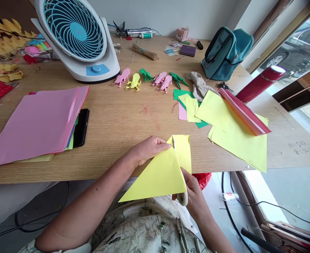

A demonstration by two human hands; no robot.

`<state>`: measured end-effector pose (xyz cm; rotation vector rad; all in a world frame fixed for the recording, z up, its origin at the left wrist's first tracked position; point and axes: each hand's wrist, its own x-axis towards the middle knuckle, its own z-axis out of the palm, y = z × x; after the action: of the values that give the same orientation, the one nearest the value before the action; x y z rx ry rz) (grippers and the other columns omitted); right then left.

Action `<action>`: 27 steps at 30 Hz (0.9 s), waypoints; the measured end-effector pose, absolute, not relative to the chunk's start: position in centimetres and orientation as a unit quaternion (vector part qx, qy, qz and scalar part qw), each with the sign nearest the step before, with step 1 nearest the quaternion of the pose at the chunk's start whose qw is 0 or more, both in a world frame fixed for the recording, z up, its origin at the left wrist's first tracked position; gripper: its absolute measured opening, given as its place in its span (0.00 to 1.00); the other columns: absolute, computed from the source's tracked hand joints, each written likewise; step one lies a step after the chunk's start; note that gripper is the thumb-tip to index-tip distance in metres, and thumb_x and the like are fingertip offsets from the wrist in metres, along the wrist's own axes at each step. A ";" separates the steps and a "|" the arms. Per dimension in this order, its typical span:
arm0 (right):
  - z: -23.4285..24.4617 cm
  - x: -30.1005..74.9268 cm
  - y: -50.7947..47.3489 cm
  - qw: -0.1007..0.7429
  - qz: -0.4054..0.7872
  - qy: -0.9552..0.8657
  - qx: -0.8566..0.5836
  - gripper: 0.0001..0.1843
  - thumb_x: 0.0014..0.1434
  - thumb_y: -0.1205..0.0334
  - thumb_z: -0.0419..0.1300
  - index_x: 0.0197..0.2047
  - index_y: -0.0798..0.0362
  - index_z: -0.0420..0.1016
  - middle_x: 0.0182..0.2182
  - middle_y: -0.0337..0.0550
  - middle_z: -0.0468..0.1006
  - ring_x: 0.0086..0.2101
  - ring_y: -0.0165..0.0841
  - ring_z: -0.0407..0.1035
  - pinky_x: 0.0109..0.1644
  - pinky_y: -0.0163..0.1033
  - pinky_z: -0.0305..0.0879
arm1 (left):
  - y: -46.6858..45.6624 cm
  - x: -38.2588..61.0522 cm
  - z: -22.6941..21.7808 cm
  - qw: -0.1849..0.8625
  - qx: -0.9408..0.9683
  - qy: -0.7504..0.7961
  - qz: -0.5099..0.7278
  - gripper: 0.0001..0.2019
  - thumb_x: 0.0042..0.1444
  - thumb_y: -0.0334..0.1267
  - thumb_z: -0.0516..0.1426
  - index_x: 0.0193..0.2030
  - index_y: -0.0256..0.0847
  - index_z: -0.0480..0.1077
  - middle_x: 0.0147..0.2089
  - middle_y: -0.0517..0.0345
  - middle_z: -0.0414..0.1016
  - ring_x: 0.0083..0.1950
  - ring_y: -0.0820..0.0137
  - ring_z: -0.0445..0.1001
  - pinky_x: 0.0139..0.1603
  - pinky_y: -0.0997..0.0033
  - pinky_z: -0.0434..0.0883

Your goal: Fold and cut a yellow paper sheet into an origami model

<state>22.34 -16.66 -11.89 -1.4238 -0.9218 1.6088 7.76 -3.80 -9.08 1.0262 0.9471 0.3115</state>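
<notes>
A sheet of yellow paper (pixel 157 175), folded into a triangle with a strip (pixel 183 151) beside it, is held over the table's front edge. My left hand (pixel 152 149) pinches its upper left edge between thumb and fingers. In my right hand (pixel 193 191) are scissors (pixel 182 199) with pale handles. Their blades lie along the line between triangle and strip, mostly hidden by the paper; the tip shows near the top edge. Beyond my hands stand folded paper frogs: a yellow frog (pixel 134 81), several pink ones (pixel 122 77) and green ones (pixel 178 80).
Pink paper sheets (pixel 39 123) lie at left, partly over a black phone (pixel 81 128). A white fan (pixel 91 66) stands behind them. Yellow sheets (pixel 241 147), paper scraps (pixel 193 109), a red thermos (pixel 260 84) and a teal bag (pixel 223 54) occupy the right side.
</notes>
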 end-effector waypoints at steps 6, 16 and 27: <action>-11.2 22.4 -16.5 0.375 0.648 -0.360 -0.557 0.16 0.59 0.50 0.59 0.43 0.53 0.71 0.26 0.36 0.73 0.21 0.26 0.63 0.23 0.32 0.59 | -3.6 7.9 -9.3 0.762 0.459 0.431 0.149 0.16 0.46 0.49 0.62 0.23 0.37 0.67 0.22 0.60 0.72 0.19 0.76 0.67 0.21 0.77 0.62; -10.7 22.4 -16.4 0.374 0.639 -0.374 -0.559 0.17 0.60 0.51 0.59 0.49 0.52 0.72 0.32 0.38 0.77 0.29 0.30 0.68 0.28 0.32 0.62 | -3.7 7.9 -9.1 0.765 0.449 0.436 0.151 0.14 0.48 0.46 0.61 0.23 0.37 0.67 0.20 0.60 0.71 0.18 0.77 0.65 0.19 0.79 0.58; -10.1 22.8 -15.2 0.385 0.623 -0.387 -0.560 0.17 0.59 0.48 0.61 0.44 0.52 0.75 0.33 0.37 0.77 0.32 0.32 0.67 0.32 0.34 0.61 | -3.5 8.0 -8.9 0.784 0.413 0.437 0.156 0.14 0.47 0.45 0.63 0.23 0.37 0.68 0.21 0.60 0.73 0.19 0.76 0.68 0.22 0.78 0.62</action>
<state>22.76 -15.23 -10.14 -1.4263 -0.9860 1.5883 8.04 -3.49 -8.91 0.8901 0.9429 0.3359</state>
